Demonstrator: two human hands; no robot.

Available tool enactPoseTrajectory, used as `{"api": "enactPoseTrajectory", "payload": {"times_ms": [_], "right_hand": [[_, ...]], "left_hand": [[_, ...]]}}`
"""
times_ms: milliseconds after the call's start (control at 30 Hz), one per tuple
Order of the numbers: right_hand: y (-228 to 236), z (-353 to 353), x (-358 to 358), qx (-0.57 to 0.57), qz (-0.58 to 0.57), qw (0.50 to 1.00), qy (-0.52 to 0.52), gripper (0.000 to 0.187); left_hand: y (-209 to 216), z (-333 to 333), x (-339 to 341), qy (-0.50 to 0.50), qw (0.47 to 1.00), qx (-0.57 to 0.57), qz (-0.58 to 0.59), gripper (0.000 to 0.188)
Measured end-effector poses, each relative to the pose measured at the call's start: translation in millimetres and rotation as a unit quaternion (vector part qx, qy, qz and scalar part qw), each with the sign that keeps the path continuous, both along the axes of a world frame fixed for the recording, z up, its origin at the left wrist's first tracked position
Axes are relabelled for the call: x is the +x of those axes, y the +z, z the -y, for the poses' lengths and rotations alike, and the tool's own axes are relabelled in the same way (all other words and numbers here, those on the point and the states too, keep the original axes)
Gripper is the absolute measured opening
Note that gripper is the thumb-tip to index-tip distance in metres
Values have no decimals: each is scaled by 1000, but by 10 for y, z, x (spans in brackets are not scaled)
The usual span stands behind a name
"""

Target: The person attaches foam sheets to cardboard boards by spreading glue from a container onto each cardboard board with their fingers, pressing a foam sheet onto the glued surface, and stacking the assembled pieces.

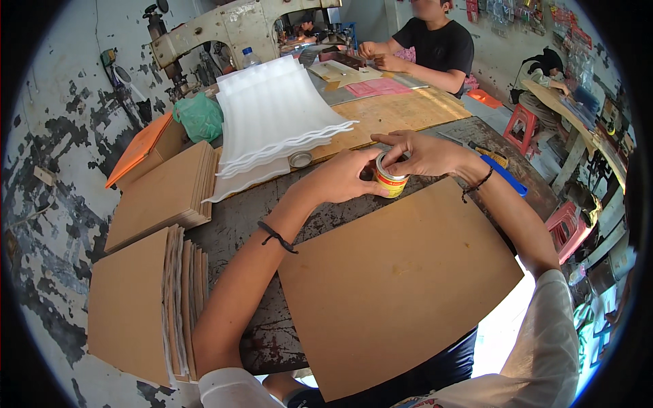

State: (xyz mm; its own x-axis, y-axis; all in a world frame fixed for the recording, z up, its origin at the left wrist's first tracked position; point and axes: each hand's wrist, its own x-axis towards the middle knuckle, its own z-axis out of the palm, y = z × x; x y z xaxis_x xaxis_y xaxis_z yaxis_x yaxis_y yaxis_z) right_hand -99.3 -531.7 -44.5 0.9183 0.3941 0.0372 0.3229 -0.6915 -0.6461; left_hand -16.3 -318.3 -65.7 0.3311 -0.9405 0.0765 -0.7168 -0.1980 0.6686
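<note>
A small tin can [390,182] with a yellow and red label stands at the far edge of a large brown board [401,272]. My left hand [350,178] is closed around its left side. Above the open top is my right hand [423,153], fingers apart and bent, some of them at or inside the rim; one finger stretches out past it. The inside of the can is hidden by these fingers. A round metal lid [300,159] lies left of my left hand. The board slopes toward me, its near end reaching past the table edge.
Stacked brown boards [163,197] and a second pile [129,299] stand at left. Wavy white foam sheets [265,109], a green plastic bag [198,117] and a sewing machine [224,30] are behind. A blue tool [505,175] lies by my right wrist. Across the table sits another person [435,47].
</note>
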Motion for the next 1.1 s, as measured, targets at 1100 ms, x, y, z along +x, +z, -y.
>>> {"api": "enactPoseTrajectory", "payload": {"times_ms": [1100], "right_hand": [[-61,52,117,75,-61,994,41,28]], "left_hand": [[-244,-13,186,-6,997,-74,33,59]]}}
